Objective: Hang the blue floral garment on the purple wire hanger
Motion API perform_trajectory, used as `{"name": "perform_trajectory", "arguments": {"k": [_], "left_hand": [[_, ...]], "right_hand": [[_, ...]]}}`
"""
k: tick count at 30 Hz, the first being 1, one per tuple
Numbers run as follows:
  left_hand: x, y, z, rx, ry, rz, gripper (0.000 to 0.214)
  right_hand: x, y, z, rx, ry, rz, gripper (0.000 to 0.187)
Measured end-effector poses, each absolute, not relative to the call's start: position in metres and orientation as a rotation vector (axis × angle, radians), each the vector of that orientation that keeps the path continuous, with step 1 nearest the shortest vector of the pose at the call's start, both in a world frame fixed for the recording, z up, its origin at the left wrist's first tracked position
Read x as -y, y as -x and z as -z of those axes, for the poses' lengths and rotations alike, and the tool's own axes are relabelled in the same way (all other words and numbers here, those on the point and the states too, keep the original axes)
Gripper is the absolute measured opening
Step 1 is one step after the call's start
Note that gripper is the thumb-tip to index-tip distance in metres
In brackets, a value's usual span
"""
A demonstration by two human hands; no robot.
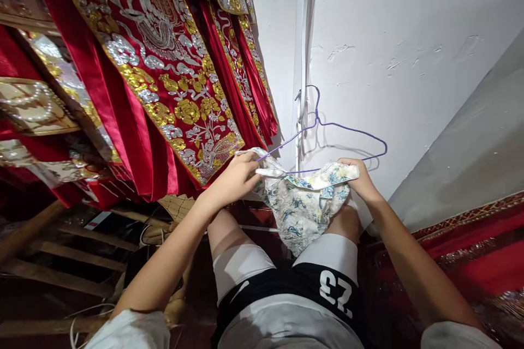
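A white garment (305,210) with a blue and yellow floral print hangs in front of my knees; its exact kind is unclear. My left hand (243,174) grips its upper left edge beside the left end of a purple wire hanger (347,128). At the upper right edge, my right hand (359,177) pinches the cloth, its fingers partly hidden behind it. The hanger stands upright against the white wall, its hook beside a narrow vertical strip. Its left arm runs to the cloth at my left hand, while its right end sticks out above the garment.
Red costumes (176,82) with gold and silver embroidery hang close on the left. Wooden slats (77,245) and white cables lie low at the left. A white wall (409,22) stands ahead, and red sequined cloth (483,256) lies at the lower right.
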State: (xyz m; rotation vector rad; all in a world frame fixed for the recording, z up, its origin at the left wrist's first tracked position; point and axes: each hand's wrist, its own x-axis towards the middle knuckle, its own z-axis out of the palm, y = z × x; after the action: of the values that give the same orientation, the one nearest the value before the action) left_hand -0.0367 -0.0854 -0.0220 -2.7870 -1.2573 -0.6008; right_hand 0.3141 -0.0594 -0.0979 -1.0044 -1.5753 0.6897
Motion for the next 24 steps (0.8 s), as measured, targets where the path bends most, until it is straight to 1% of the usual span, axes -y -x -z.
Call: {"name": "perform_trajectory", "arguments": {"k": [3,4,6,7,8,11,12,13,14,16,20,22,23,24], "left_hand": [[0.073,0.016,0.015,1.155,2.747,0.708,0.014],[0.066,0.011,0.015,1.141,2.751,0.766,0.013],[0.05,0.004,0.016,1.149,2.773,0.885,0.029],[0.042,0.003,0.018,1.16,2.775,0.923,0.036],[0.036,0.003,0.02,1.169,2.765,0.941,0.04],[0.024,0.01,0.024,1.195,2.693,0.899,0.04],[0.023,0.012,0.024,1.214,2.659,0.882,0.039],[0.024,0.015,0.023,1.234,2.626,0.868,0.038],[0.025,0.016,0.022,1.253,2.594,0.856,0.037],[0.028,0.018,0.019,1.28,2.54,0.846,0.032],[0.033,0.023,0.012,1.284,2.48,0.912,0.024],[0.032,0.031,0.01,1.314,2.44,0.988,0.023],[0.031,0.036,0.01,1.35,2.417,1.029,0.023],[0.029,0.041,0.01,1.4,2.397,1.066,0.024]], "right_hand": [[0.067,-0.3,0.101,1.577,0.991,-0.788,0.006],[0.07,-0.297,0.102,1.58,0.985,-0.806,0.007],[0.076,-0.294,0.105,1.578,0.973,-0.823,0.012],[0.08,-0.295,0.106,1.571,0.967,-0.828,0.02],[0.084,-0.297,0.107,1.551,0.959,-0.824,0.033],[0.095,-0.308,0.108,1.406,0.922,-0.727,0.079],[0.098,-0.313,0.108,1.341,0.914,-0.667,0.089],[0.099,-0.318,0.106,1.28,0.917,-0.607,0.095],[0.1,-0.322,0.103,1.24,0.936,-0.562,0.096],[0.101,-0.332,0.096,1.235,1.014,-0.547,0.087],[0.103,-0.355,0.076,1.331,1.168,-0.682,0.047],[0.106,-0.366,0.065,1.426,1.198,-0.802,0.03],[0.107,-0.37,0.06,1.491,1.204,-0.888,0.025],[0.109,-0.372,0.057,1.534,1.198,-0.972,0.024]]}}
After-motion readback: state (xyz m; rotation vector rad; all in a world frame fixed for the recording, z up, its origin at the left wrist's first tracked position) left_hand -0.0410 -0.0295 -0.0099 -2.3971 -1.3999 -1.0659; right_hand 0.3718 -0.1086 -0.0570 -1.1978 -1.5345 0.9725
